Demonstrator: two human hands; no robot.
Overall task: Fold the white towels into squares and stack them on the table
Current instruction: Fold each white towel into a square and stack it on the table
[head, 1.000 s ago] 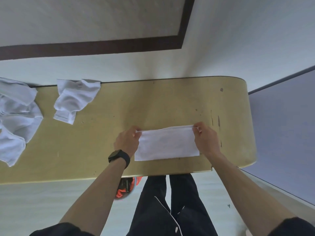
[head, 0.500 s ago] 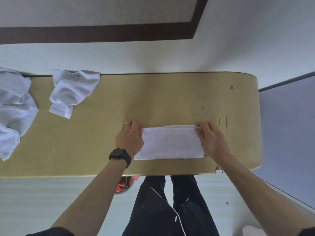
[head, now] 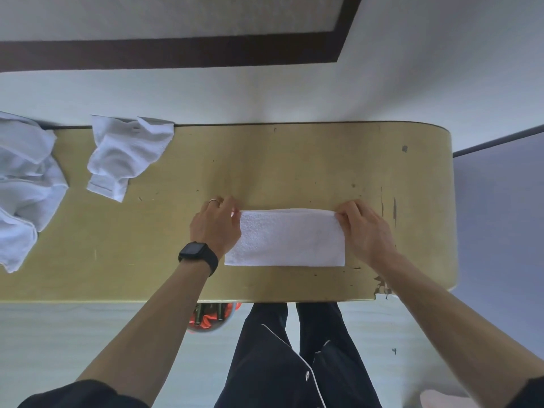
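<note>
Lying flat near the table's [head: 294, 160] 6 o'clock edge, the folded white towel [head: 285, 238] reads as a wide rectangle, nubby weave, far edge rounded like a fold. Left hand [head: 216, 228] at its 9 o'clock end, right hand [head: 365, 231] at 3 o'clock, each apparently pinching a far corner, though fingertips are partly hidden. Crumpled towels [head: 126, 154] sit toward 10 o'clock.

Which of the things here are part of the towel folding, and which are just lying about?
Part of the job: the half-folded towel, pinched at its far corners by left hand and right hand; the crumpled towel; the towel heap; the table.

Just there: the black smartwatch; the ring; the container under the table.
</note>
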